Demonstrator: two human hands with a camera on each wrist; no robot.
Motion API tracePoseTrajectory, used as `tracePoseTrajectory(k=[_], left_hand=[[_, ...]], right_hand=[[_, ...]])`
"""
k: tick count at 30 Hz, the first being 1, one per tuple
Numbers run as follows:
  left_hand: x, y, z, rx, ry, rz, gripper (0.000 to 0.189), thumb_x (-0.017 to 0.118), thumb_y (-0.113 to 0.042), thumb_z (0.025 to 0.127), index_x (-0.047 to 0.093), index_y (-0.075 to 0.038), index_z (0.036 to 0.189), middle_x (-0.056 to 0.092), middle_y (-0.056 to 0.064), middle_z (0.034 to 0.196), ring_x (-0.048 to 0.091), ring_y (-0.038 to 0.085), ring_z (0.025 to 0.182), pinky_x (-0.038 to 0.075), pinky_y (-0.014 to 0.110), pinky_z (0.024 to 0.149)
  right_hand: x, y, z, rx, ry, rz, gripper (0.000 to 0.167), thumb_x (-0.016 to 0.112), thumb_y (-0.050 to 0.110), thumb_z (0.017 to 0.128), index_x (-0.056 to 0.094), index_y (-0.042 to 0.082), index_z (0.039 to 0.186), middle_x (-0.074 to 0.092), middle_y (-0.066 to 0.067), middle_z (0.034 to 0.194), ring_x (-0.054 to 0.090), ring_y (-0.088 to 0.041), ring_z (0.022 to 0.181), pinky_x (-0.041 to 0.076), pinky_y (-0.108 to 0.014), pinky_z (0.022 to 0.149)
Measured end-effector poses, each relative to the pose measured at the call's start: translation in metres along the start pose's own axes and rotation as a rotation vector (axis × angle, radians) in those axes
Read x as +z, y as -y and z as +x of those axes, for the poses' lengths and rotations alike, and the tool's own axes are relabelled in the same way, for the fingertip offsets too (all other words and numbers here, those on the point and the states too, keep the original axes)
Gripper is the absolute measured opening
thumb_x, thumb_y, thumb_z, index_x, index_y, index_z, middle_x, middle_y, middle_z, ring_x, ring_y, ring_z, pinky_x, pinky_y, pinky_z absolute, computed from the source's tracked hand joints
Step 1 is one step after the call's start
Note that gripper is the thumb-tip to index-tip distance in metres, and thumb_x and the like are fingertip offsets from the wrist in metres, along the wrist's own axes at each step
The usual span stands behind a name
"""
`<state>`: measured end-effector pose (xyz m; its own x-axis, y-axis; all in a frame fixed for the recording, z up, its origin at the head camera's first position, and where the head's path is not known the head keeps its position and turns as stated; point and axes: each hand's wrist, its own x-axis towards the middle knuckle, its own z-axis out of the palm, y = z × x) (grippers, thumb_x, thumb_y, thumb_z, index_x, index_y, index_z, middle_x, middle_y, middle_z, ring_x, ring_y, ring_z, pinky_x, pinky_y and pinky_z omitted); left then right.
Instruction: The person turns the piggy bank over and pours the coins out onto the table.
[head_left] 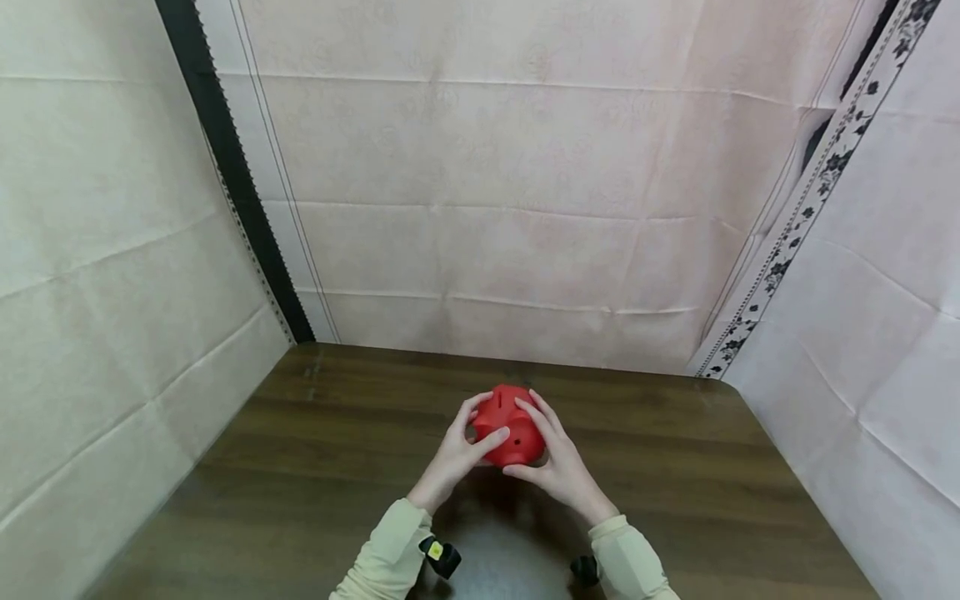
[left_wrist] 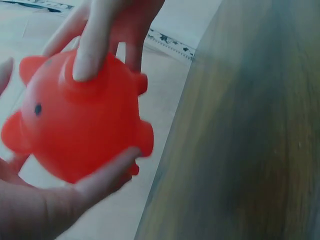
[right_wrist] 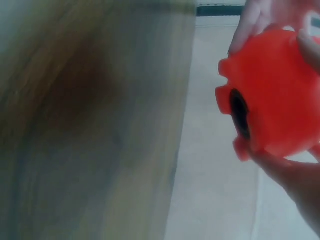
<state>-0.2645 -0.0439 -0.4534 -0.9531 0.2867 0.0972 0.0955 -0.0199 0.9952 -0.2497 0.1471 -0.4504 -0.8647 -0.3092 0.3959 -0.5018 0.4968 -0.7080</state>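
A red piggy bank (head_left: pixel 512 427) is held between both hands above the table, with a coin slot on its upper side in the head view. My left hand (head_left: pixel 454 454) grips it from the left, thumb across its near side. From the right, my right hand (head_left: pixel 561 468) holds it with fingers over the upper side and thumb underneath. The left wrist view shows the snout, ears, a dark eye and short feet of the piggy bank (left_wrist: pixel 100 120). On its underside in the right wrist view, a round black plug or opening (right_wrist: pixel 240 114) lies between the feet.
A dark brown wooden table (head_left: pixel 337 433) spreads beneath the hands. Pale creased cloth (head_left: pixel 487 150) hangs behind it and at both sides. Each wrist wears a small black camera (head_left: pixel 441 557).
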Motion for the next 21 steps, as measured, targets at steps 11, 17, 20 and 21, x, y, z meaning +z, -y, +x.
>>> tracePoseTrajectory(k=[11, 17, 20, 21], left_hand=[[0.015, 0.005, 0.0, -0.04, -0.183, -0.076, 0.067, 0.074, -0.036, 0.084, 0.039, -0.03, 0.142, 0.047, 0.008, 0.141, 0.048, 0.029, 0.122, 0.058, 0.04, 0.086], [0.018, 0.003, 0.001, -0.019, -0.214, -0.104, 0.066, 0.076, -0.035, 0.082, 0.042, -0.031, 0.14, 0.049, 0.007, 0.14, 0.048, 0.029, 0.123, 0.057, 0.04, 0.089], [0.016, 0.001, 0.001, -0.01, -0.217, -0.131, 0.065, 0.075, -0.033, 0.083, 0.044, -0.031, 0.14, 0.049, 0.007, 0.14, 0.049, 0.028, 0.121, 0.057, 0.038, 0.088], [0.015, 0.0, 0.001, -0.01, -0.215, -0.146, 0.064, 0.074, -0.032, 0.084, 0.043, -0.031, 0.14, 0.049, 0.008, 0.14, 0.05, 0.028, 0.121, 0.058, 0.038, 0.087]], right_hand=[[0.011, 0.006, -0.004, -0.06, -0.027, -0.184, 0.097, 0.086, 0.021, 0.071, 0.033, 0.032, 0.151, 0.026, -0.004, 0.159, 0.036, -0.031, 0.138, 0.057, -0.041, 0.089], [0.005, 0.006, -0.006, -0.107, -0.045, -0.201, 0.102, 0.088, 0.019, 0.069, 0.029, 0.032, 0.152, 0.025, -0.004, 0.159, 0.035, -0.029, 0.139, 0.058, -0.042, 0.087], [0.003, 0.003, -0.007, -0.12, -0.065, -0.157, 0.106, 0.088, 0.018, 0.068, 0.025, 0.027, 0.153, 0.023, -0.007, 0.159, 0.034, -0.03, 0.139, 0.056, -0.043, 0.09], [0.002, 0.001, -0.007, -0.114, -0.073, -0.124, 0.107, 0.088, 0.018, 0.068, 0.023, 0.026, 0.153, 0.023, -0.007, 0.159, 0.034, -0.031, 0.14, 0.055, -0.044, 0.092]])
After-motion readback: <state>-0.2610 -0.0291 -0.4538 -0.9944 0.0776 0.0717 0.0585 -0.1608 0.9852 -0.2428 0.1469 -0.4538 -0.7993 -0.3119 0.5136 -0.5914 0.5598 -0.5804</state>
